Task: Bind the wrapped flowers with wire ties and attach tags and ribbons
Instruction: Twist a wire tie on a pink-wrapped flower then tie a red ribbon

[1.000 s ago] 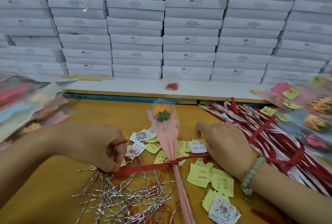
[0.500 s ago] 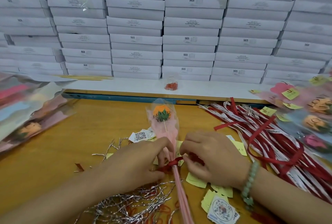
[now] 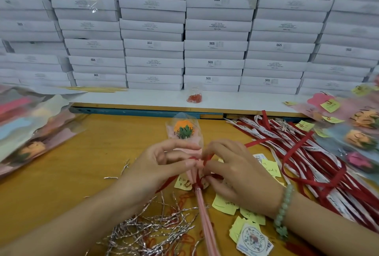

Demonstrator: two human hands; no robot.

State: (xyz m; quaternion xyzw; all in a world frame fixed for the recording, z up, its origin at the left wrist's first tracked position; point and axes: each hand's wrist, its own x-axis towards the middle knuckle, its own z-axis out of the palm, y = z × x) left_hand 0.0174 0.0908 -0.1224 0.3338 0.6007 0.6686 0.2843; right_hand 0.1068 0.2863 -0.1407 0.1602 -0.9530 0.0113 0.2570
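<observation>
Hands (image 3: 205, 165) pinch red ribbon (image 3: 202, 160) around wrapped flower (image 3: 185, 132) between them.

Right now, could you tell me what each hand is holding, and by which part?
The right hand pinches a loop of the red ribbon; the left hand pinches that ribbon against the neck of the wrapped flower.

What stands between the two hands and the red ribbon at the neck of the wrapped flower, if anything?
Nothing visible. Both the left hand and the right hand already pinch the red ribbon where it crosses the neck of the wrapped flower. The yellow notes and silver wire ties lie flat on the table underneath.
</observation>
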